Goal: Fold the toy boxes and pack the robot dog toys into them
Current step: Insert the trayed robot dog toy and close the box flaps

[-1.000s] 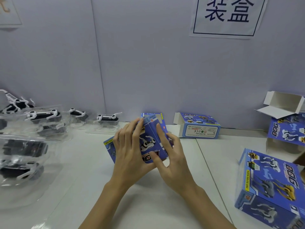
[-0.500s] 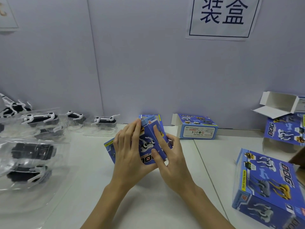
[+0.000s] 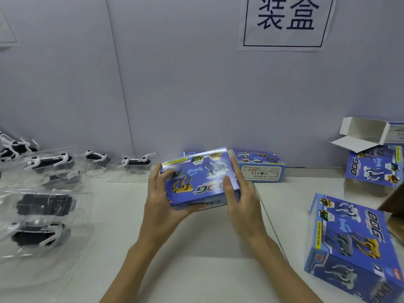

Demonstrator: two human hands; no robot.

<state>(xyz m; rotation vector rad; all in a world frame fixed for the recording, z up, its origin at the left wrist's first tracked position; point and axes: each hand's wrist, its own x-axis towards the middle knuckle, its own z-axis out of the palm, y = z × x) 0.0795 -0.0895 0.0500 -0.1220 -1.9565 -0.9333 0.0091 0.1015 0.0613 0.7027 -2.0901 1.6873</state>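
Left hand (image 3: 160, 206) grips the blue toy box (image 3: 200, 181) from beneath its left end, right hand (image 3: 240, 200) braces its right end, above the tabletop (image 3: 196, 270). Square the panels evenly; bagged robot dog toys (image 3: 43, 206) wait left.

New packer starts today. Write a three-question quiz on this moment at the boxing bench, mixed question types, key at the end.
1. True or false: the blue box between the left hand and right hand rests flat on the table.
2. Which side of the table holds the robot dog toys in clear wrap? A) left B) right
3. Fill in: the box with open white flaps sits on top of another ____.

Key: 1 false, it is held above the table; 2 A; 3 box.
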